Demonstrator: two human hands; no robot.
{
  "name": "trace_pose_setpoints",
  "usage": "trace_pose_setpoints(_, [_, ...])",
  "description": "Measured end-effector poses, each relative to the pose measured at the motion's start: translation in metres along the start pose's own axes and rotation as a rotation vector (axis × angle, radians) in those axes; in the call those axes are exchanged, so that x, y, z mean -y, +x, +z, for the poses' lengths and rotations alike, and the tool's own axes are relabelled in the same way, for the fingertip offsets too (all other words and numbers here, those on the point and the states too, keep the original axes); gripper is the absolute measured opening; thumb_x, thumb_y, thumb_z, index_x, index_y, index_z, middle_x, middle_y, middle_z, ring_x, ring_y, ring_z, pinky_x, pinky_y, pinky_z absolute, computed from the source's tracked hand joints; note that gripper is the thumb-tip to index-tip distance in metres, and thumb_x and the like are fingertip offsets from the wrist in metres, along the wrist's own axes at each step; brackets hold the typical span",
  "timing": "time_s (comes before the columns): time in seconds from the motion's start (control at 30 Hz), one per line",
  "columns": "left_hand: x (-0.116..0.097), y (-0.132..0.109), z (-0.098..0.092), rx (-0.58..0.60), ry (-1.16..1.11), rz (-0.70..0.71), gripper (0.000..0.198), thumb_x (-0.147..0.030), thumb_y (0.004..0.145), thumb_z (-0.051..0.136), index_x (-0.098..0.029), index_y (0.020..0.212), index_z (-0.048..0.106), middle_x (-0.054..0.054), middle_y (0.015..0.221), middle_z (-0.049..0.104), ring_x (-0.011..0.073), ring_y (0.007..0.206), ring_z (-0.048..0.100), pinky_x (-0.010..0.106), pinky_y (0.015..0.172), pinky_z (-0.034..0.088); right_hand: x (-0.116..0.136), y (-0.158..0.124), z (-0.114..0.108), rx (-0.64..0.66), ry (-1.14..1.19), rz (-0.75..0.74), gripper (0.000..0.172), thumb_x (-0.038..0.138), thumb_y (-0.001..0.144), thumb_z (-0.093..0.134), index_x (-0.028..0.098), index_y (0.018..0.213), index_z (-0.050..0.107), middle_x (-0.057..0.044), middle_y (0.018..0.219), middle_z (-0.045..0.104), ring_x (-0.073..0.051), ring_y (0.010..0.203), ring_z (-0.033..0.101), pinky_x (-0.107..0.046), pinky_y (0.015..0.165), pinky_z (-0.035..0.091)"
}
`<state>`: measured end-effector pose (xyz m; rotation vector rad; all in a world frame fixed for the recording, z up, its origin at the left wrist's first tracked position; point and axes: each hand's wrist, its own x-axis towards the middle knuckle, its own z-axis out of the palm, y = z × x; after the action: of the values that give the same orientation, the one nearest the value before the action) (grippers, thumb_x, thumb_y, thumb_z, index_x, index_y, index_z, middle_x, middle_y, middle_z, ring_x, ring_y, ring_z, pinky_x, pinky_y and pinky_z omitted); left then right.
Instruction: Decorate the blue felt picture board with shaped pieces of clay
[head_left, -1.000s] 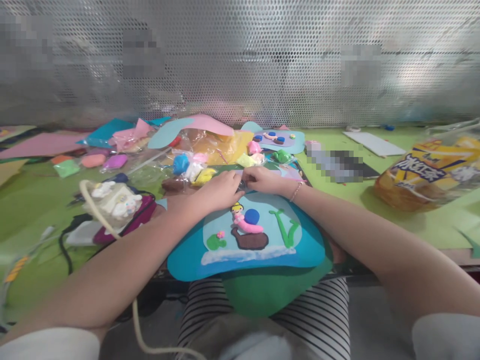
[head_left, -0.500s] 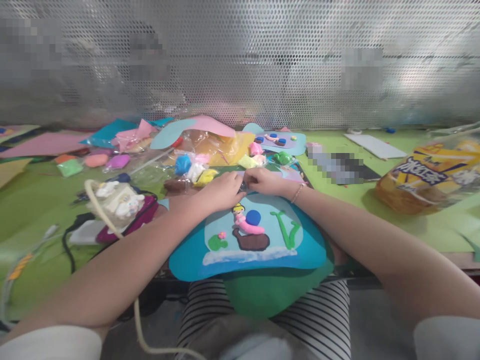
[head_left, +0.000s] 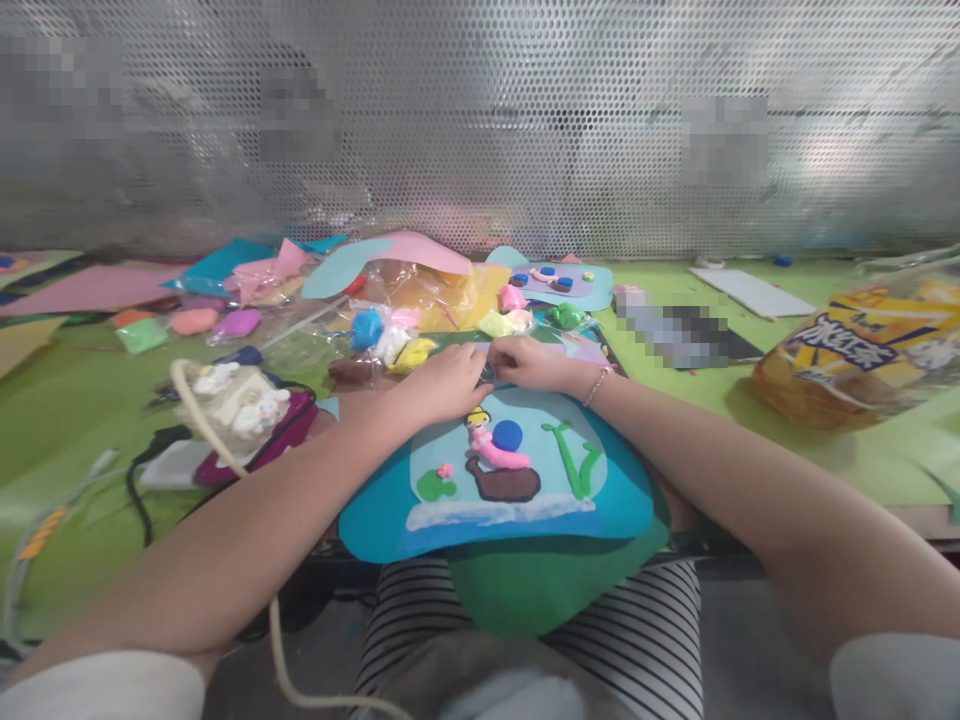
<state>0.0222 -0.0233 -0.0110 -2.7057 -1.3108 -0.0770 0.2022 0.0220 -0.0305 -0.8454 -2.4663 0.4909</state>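
My left hand (head_left: pixel 452 382) and my right hand (head_left: pixel 527 362) meet at the top edge of a clay picture (head_left: pixel 435 440), fingers curled together. A small dark bit shows between the fingertips, too hidden to name. On the picture's light blue panel sit a pink clay figure (head_left: pixel 501 457) with yellow hair, a blue clay disc (head_left: pixel 508 436), a brown boat-like clay shape (head_left: pixel 510 483) and green clay stems (head_left: pixel 576 462). A white and blue clay band (head_left: pixel 499 512) runs below. Under the panel lie a blue sheet (head_left: pixel 367 525) and a green sheet (head_left: pixel 540 580) overhanging my lap.
Bagged clay lumps (head_left: pixel 366 328) and plastic bags lie behind my hands. A second clay picture (head_left: pixel 600 287) is farther back. Left are a power bank (head_left: pixel 176 465) and a cream cable (head_left: pixel 196 412); right, a large tea bottle (head_left: pixel 847 350). A perforated metal panel (head_left: pixel 480 120) stands behind.
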Motion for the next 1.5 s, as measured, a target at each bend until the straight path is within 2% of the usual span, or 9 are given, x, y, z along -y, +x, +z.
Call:
trace_pose_setpoints(0.5, [-0.0003,-0.0001,-0.001,-0.001,0.026,-0.007,0.031,-0.038,0.089,0.045,-0.011,0.105,0.05,0.014,0.102,0.057,0.027,0.099,0.055,0.035,0.08,0.044,-0.0033,-0.0007,0.0026,-0.024,-0.027,-0.031,0.009,0.008,0.068,0.046,0.016,0.07,0.049,0.001,0.066,0.054,-0.011,0.061,0.048,-0.021,0.059,0.036])
trace_pose_setpoints(1.5, [0.001,0.0007,0.0008,0.003,0.027,-0.006,0.03,-0.038,0.089,0.045,-0.012,0.102,0.051,0.013,0.102,0.057,0.0264,0.099,0.055,0.035,0.081,0.044,-0.0007,-0.0008,0.0027,-0.018,-0.032,0.006,0.009,0.008,0.068,0.046,0.016,0.07,0.048,0.001,0.067,0.054,-0.01,0.061,0.047,-0.021,0.059,0.036])
